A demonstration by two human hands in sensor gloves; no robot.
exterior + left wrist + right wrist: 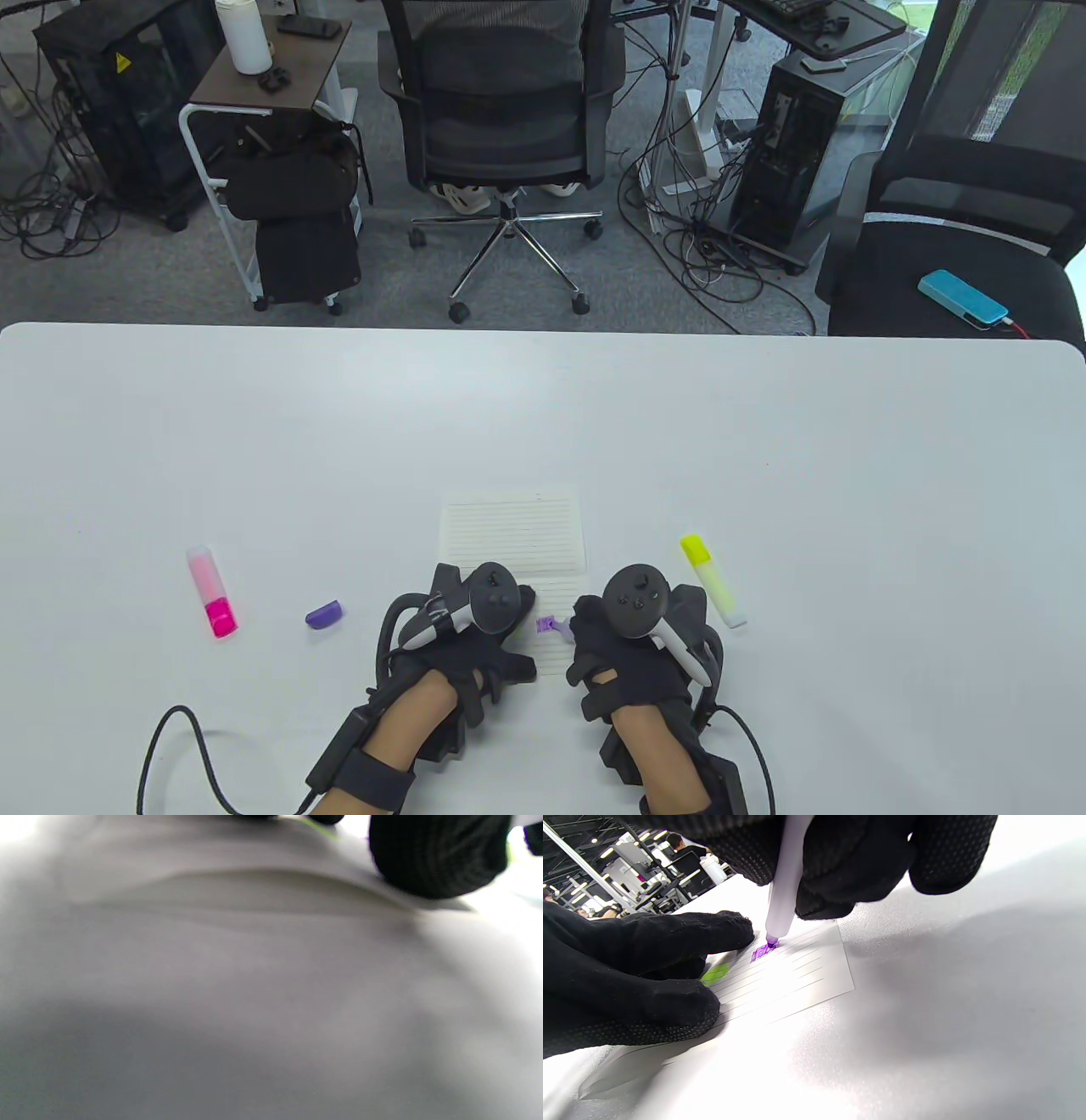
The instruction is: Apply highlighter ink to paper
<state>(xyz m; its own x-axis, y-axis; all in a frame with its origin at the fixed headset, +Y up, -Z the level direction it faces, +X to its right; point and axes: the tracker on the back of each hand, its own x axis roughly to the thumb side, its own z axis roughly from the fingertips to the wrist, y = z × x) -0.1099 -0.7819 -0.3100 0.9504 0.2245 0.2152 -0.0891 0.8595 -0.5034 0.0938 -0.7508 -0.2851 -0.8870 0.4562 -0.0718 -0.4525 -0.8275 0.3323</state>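
A lined sheet of paper [516,535] lies near the table's front middle. My right hand [632,632] grips a purple highlighter [785,887] upright, its tip touching the paper [797,971] on a purple patch [761,952]. A green mark [715,973] shows beside it. My left hand [475,620] rests flat on the paper's left part, its fingers [670,931] straight and pressing the sheet down. The left wrist view is blurred and shows only table surface, the paper's edge and a fingertip [437,853].
A purple cap [325,614] lies left of my left hand. A pink highlighter [212,592] lies farther left and a yellow highlighter [713,581] lies right of my right hand. Beyond the white table [764,441] stand office chairs, a trolley and computer towers.
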